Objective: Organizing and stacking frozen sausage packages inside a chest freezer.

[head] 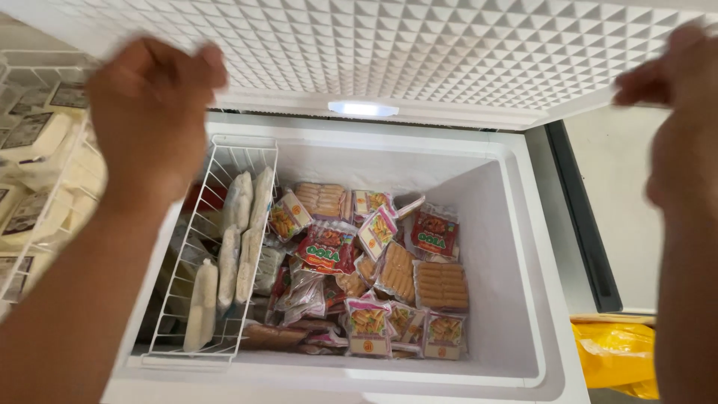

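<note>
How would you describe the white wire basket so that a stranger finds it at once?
Look into the open chest freezer. The white wire basket hangs along its left wall, holding pale, plain bags. The loose packets beside it are colourful.

My left hand [149, 120] is raised at ten o'clock and my right hand [684, 112] at two o'clock, both up against the open lid [419, 52], which stands behind the chest freezer [523, 262]. A lamp [363, 109] sits at twelve o'clock along the lid's lower edge. Inside the freezer, a wire basket [187, 299] hangs on the left, at eight o'clock, with wrapped packs [239, 247] standing in it. To its right, sausage packets [381, 277] lie heaped across the floor. A second basket [37, 164] sits outside at nine o'clock; a bag [617, 355] lies at four o'clock beside the freezer.
</note>
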